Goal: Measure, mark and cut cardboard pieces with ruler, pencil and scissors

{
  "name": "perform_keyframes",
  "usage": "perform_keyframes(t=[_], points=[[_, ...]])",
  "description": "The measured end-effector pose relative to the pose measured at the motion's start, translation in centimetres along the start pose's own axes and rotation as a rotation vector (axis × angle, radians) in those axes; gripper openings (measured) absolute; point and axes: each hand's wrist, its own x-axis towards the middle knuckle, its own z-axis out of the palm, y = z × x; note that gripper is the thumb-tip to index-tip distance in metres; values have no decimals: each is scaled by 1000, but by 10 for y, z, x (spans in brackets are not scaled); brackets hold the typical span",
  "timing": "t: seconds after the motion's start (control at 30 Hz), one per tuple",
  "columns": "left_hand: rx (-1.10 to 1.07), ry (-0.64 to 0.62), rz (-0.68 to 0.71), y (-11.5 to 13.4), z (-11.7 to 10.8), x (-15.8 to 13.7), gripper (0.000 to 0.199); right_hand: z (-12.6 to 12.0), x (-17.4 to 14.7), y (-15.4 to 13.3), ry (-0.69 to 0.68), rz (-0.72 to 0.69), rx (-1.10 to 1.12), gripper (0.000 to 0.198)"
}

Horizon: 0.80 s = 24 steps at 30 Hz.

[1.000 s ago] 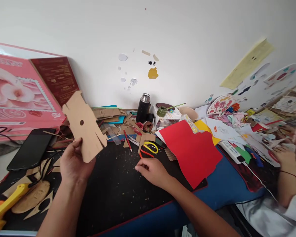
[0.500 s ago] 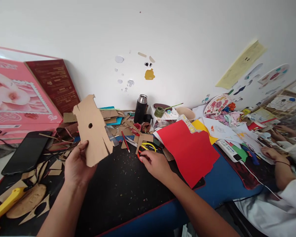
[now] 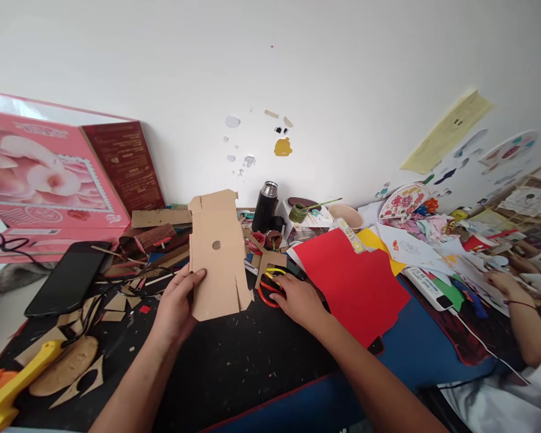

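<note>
My left hand (image 3: 175, 300) grips the lower left edge of a flat piece of brown cardboard (image 3: 219, 270), thumb in front. The cardboard is held up above the table, with a round hole near its middle, a slit at lower right and notched edges. My right hand (image 3: 297, 300) is closed at the handles of a pair of scissors (image 3: 262, 296), one loop red and one yellow. The scissors lie on the black mat, their blades partly hidden behind cardboard. A cut cardboard strip (image 3: 270, 260) lies over them. Right of this hand is a red sheet (image 3: 351, 282).
A black thermos (image 3: 265, 207) and a green paint jar (image 3: 298, 212) stand by the wall. A phone (image 3: 67, 279), cardboard scraps (image 3: 115, 304) and a yellow-handled tool (image 3: 22, 382) lie left. At right are a white power strip (image 3: 426, 288) and another person's arm (image 3: 523, 313).
My left hand has brought the cardboard rightward, closer to my right hand, and turned it more upright. My right hand stays at the scissors' handles. The view has shifted slightly.
</note>
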Motion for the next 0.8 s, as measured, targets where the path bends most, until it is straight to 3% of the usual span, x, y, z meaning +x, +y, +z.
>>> perform_keyframes(t=[0.23,0.43,0.8], points=[[30,-16,-32,-3,0,-2,63,0,3,5,51,23,5,47],[56,-33,-33,-6,0,-2,56,10,7,9,43,-4,-26,39],[85,-50,-40,-7,0,0,51,11,2,8,100,9,173,27]])
